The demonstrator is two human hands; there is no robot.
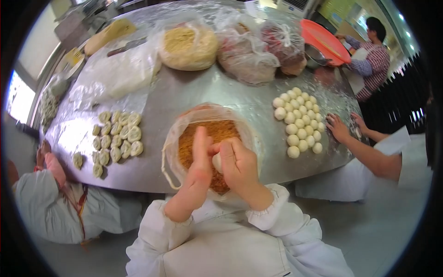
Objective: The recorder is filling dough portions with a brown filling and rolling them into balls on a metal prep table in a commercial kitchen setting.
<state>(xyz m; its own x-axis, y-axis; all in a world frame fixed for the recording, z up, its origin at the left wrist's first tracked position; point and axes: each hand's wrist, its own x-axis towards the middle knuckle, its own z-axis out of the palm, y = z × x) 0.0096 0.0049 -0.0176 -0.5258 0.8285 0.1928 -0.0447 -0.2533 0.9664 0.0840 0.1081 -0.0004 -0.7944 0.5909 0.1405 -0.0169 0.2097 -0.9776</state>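
My right hand (240,166) is curled around a white dough ball (217,162), which shows only in part between my two hands. My left hand (198,169) is held edge-on beside it, fingers straight and together; its palm side is hidden, so its contact with the dough cannot be made out. Both hands are above an open clear plastic bag (173,133) of orange-brown crumbly filling (211,130). Smooth white dough balls (301,121) sit grouped on the table to the right. Pleated, filled dough pieces (116,138) stand in rough rows to the left.
Across the steel table (207,86) are a bag of yellow crumbly filling (187,45), tied bags (245,55), a red basin (323,41), a plastic sheet (117,72) and a knife (126,46). Co-workers' hands are at the right (339,128) and left (43,152) edges.
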